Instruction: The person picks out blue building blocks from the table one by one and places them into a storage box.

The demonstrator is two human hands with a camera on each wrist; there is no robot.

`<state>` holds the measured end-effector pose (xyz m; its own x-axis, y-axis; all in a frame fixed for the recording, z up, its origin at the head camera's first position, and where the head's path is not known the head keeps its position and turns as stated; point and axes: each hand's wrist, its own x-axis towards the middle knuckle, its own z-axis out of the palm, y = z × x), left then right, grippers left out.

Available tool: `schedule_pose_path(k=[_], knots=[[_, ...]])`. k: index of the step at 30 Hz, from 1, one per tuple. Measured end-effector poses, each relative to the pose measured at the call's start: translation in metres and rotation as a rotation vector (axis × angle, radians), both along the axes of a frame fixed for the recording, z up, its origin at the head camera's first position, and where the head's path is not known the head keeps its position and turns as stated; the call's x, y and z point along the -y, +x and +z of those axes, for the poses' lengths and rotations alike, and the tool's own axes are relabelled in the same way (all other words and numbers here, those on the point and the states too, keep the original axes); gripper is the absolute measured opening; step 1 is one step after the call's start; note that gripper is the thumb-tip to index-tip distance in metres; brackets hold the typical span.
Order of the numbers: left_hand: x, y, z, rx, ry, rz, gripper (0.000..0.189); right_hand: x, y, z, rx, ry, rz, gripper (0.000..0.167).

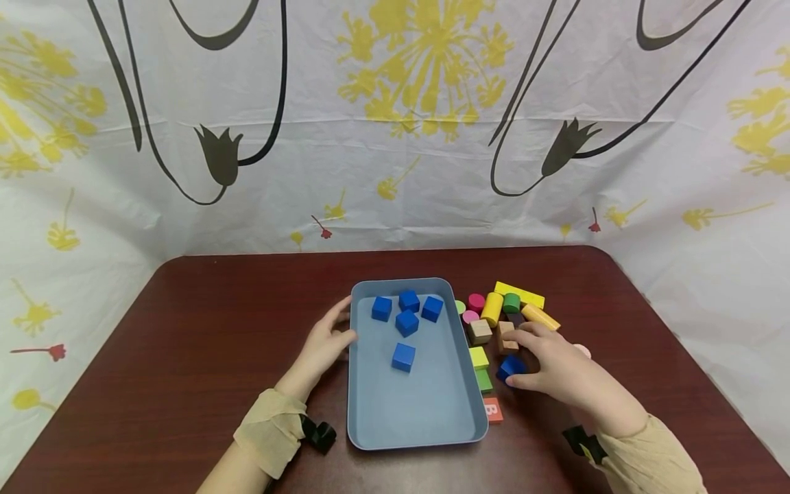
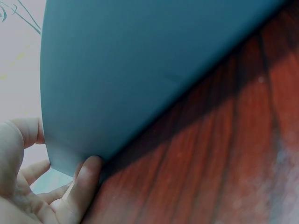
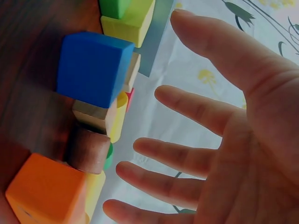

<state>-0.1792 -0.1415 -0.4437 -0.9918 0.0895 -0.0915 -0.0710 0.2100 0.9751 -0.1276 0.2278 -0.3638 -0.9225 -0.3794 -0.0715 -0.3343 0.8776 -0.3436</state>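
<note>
On the dark table stands a blue-grey tray (image 1: 420, 408) holding several blue cubes, among them a blue cube (image 1: 404, 357) near its middle. My left hand (image 1: 322, 346) holds the tray's left side, thumb over the rim and a finger (image 2: 88, 175) against the outer wall low by the table. Right of the tray, my right hand (image 1: 555, 360) hovers over loose blocks with fingers spread and nothing in its grasp. Its thumb and fingers lie about a loose blue cube (image 3: 88, 67), with a gap visible in the right wrist view. A wooden block (image 1: 507, 337) sits just beyond that cube.
Along the tray's right side lie a pale wooden cube (image 1: 480, 333), a yellow-green block (image 1: 478, 358), a green block (image 1: 483, 380) and a red letter block (image 1: 492, 410). Farther back are yellow cylinders (image 1: 492, 309) and a yellow bar (image 1: 520, 294). An orange block (image 3: 46, 186) stands near the right hand.
</note>
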Motion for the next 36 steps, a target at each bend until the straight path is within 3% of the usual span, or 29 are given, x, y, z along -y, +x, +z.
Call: schedule_pose_path(k=[4, 13, 36], knots=[[0.000, 0.000, 0.000, 0.004, 0.001, 0.000, 0.073, -0.002, 0.001, -0.005, -0.001, -0.036, 0.023, 0.059], [0.000, 0.001, 0.000, 0.001, 0.002, 0.001, 0.072, -0.002, 0.003, -0.011, -0.014, -0.003, 0.019, 0.054], [0.000, 0.001, 0.001, 0.004, 0.013, 0.005, 0.073, 0.000, 0.000, -0.016, 0.059, 0.002, -0.016, 0.055]])
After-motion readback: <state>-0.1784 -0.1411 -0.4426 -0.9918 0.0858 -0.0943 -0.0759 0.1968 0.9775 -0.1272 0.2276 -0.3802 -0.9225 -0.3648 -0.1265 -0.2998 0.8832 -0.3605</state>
